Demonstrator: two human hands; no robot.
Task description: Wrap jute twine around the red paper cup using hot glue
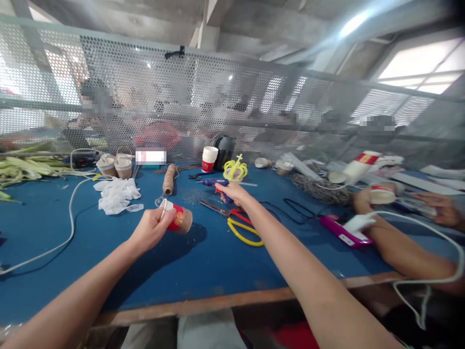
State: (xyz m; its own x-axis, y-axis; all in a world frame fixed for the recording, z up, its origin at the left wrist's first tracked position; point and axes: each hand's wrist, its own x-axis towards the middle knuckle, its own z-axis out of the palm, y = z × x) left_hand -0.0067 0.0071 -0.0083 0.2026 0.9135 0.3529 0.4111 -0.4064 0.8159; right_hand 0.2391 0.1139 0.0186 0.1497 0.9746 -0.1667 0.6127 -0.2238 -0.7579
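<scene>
My left hand (154,227) grips a red and white paper cup (179,218) by its rim; the cup is tipped on its side, with twine-coloured wrapping around its base. My right hand (232,193) is closed around a blue glue gun (214,182) with a red trigger, its nozzle pointing left. Below the right hand, scissors (245,228) with red and yellow handles lie on the blue table (152,276). A roll of twine (169,179) lies behind the cup. Just behind the glue gun stands a yellow crown-shaped piece (235,169).
Stacked cups (209,159) and a dark jug (225,151) stand at the back. White plastic (118,195) and a cable lie left. A purple power strip (345,232) is on the right, beside another person's arms (399,247). A perforated screen (218,102) closes the back.
</scene>
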